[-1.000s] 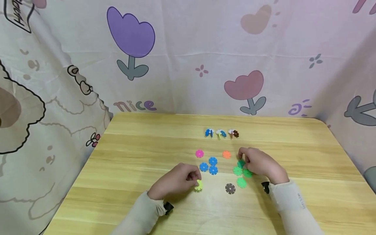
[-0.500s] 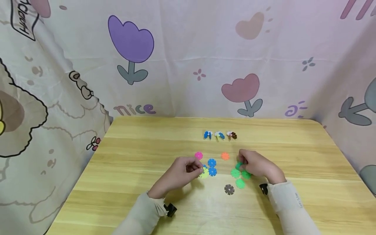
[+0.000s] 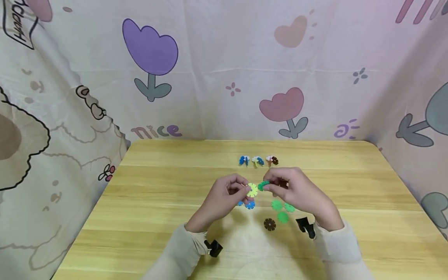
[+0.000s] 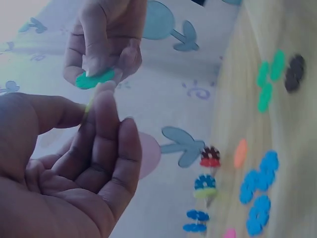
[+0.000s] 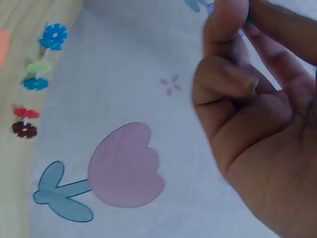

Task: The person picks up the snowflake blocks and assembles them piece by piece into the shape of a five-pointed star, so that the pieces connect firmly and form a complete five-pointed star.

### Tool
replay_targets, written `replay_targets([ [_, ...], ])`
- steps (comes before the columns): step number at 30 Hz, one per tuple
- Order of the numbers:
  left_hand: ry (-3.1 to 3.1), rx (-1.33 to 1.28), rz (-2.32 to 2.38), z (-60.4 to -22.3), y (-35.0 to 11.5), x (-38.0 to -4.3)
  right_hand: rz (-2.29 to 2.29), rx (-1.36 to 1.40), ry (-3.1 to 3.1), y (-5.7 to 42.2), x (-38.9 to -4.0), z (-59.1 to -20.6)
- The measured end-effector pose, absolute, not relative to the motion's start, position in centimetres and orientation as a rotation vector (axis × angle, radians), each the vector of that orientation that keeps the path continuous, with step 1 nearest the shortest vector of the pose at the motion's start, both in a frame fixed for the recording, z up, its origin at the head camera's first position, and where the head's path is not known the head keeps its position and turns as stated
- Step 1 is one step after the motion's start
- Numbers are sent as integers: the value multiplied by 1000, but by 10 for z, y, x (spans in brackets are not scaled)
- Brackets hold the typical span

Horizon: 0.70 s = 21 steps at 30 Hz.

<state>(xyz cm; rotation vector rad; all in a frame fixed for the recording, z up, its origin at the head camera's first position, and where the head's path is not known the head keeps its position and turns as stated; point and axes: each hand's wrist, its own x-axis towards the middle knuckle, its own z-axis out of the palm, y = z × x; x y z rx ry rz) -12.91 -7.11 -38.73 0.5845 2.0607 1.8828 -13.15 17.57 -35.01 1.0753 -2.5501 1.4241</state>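
Note:
My left hand [image 3: 222, 196] pinches a yellow notched plastic disc [image 3: 252, 190] between thumb and fingers, raised above the table. Right beside it, my right hand [image 3: 299, 190] pinches a dark green notched disc [image 3: 261, 186]. The two discs are edge to edge in the head view; whether they touch I cannot tell. In the left wrist view the green disc [image 4: 95, 79] shows under the right thumb, while only a sliver of the yellow one is visible. Below the hands lie blue discs [image 3: 250, 205], partly covered by the left hand, and several light green discs [image 3: 282, 217].
A brown disc [image 3: 270, 224] lies nearest the front. Three small joined-disc pieces [image 3: 258, 161] stand in a row toward the back of the wooden table [image 3: 168, 163]. An orange disc [image 4: 240, 153] and a pink disc [image 4: 230, 233] are hidden by the hands in the head view.
The left hand has carried the yellow disc up and to the right. The right hand has lifted the dark green disc from the green group and moved left to meet it.

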Motion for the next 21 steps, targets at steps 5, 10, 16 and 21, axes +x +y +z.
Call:
replay_targets([
  [5,1962,558,1967,-378,-76,-128,1455,1045,-2401,166,-126,-344],
  [10,1883,563,1991,-375,-80,-129,1474,984,-2363,161,-125,-345],
  [16,1867,555,1988,-377,-81,-131,1479,958,-2329,155,-125,-349],
  [21,1862,556,1993,-378,-83,-131,1532,940,-2313,150,-124,-352],
])
